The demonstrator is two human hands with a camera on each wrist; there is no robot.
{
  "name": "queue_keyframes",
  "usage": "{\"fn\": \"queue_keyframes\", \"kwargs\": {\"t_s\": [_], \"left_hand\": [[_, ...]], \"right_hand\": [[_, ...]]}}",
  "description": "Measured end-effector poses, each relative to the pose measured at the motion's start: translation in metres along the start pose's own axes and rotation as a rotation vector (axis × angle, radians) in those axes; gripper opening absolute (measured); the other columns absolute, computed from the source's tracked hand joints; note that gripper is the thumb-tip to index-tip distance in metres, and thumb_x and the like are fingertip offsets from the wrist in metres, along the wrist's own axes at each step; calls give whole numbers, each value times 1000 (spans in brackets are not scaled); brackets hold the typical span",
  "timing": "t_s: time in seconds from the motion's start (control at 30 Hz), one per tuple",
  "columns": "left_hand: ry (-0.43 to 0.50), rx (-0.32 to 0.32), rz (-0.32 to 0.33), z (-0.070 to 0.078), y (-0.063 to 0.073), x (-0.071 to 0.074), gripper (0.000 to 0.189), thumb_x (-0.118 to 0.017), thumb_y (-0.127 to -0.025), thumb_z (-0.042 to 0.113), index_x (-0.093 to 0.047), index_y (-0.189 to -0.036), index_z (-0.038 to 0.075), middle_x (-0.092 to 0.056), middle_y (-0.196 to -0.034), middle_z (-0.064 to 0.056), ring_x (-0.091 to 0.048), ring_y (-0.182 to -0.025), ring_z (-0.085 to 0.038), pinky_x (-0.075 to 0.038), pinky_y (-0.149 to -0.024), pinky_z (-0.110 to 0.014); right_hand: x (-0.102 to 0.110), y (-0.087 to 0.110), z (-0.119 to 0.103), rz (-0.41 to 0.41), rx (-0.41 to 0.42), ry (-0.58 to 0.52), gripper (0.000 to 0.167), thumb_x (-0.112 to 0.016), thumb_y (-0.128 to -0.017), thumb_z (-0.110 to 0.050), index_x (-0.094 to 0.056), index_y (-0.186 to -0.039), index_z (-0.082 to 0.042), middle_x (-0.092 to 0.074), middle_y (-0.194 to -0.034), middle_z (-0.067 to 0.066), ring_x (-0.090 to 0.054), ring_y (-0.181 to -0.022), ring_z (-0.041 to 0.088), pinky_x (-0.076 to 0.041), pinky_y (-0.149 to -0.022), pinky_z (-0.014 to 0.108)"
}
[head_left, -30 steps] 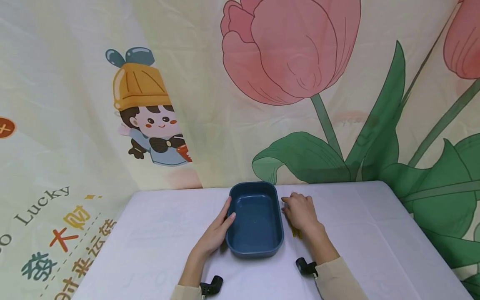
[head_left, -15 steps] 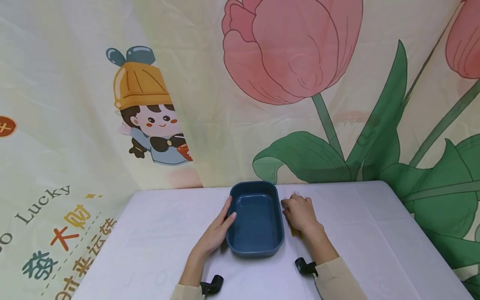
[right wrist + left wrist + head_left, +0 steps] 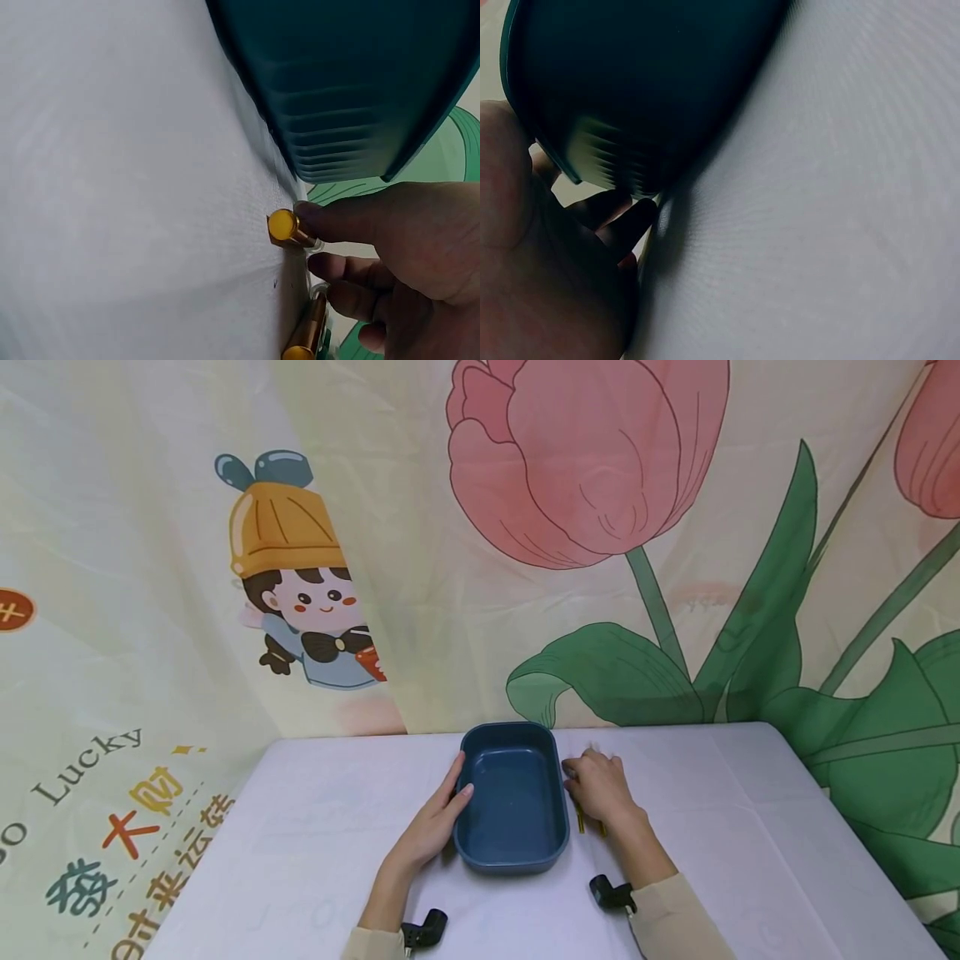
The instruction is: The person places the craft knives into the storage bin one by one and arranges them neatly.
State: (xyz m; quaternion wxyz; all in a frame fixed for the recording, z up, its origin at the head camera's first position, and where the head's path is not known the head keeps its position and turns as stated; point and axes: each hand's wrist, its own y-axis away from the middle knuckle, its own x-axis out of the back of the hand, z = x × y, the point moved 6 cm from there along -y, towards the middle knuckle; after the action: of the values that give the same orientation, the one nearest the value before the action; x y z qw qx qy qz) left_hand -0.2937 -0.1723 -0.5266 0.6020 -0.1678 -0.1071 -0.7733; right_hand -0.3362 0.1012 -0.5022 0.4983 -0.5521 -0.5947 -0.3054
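Note:
A dark blue rectangular plastic box (image 3: 513, 802), bare inside, stands on the white-covered table. My left hand (image 3: 427, 831) holds its left side, thumb over the rim and fingers along the outer wall. In the left wrist view those fingers (image 3: 626, 225) reach low beside the ribbed wall. Just right of the box, my right hand (image 3: 603, 789) works close over the tabletop. The right wrist view shows it pinching a slim gold-coloured rod (image 3: 283, 225) with a round end between thumb and fingers. A second gold rod (image 3: 302, 345) lies below the fingertips; their far ends are hidden.
A white cloth (image 3: 720, 827) covers the table, whose far edge meets a printed curtain (image 3: 420, 568). Black wrist cameras (image 3: 426, 929) sit at both cuffs, low over the table.
The two gold rods have spread apart under my right hand, the left one shifting toward the box. The box and left hand stay put.

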Motion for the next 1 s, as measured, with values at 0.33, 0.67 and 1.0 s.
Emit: {"fn": "queue_keyframes", "kwargs": {"t_s": [0.33, 0.67, 1.0], "left_hand": [[-11, 13, 7, 1, 0, -1, 69, -47, -107, 58, -17, -166, 40, -13, -174, 14, -8, -163, -19, -8, -131, -55], [-5, 15, 0, 0, 0, 0, 69, -47, -106, 57, -17, -166, 42, -13, -174, 15, -8, -163, -17, -7, -131, -55], [-2, 17, 4, -2, -1, 0, 66, -47, -107, 55, -17, -165, 43, -14, -173, 16, -8, -163, -17, -9, -131, -55]], "right_hand": [[2, -1, -1, -35, -17, -6, 23, -70, -92, -9, -81, -112, -11, -79, -105, 9, -72, -98, 29, -45, -87, 50], [2, -1, -2, -68, -28, -60, 25, -70, -94, -10, -80, -117, -11, -79, -116, 9, -72, -111, 34, -46, -104, 61], [11, -3, 1, 14, -38, -240, 36, -70, -96, -8, -72, -132, -7, -77, -105, 12, -70, -93, 29, -55, -92, 53]]}}
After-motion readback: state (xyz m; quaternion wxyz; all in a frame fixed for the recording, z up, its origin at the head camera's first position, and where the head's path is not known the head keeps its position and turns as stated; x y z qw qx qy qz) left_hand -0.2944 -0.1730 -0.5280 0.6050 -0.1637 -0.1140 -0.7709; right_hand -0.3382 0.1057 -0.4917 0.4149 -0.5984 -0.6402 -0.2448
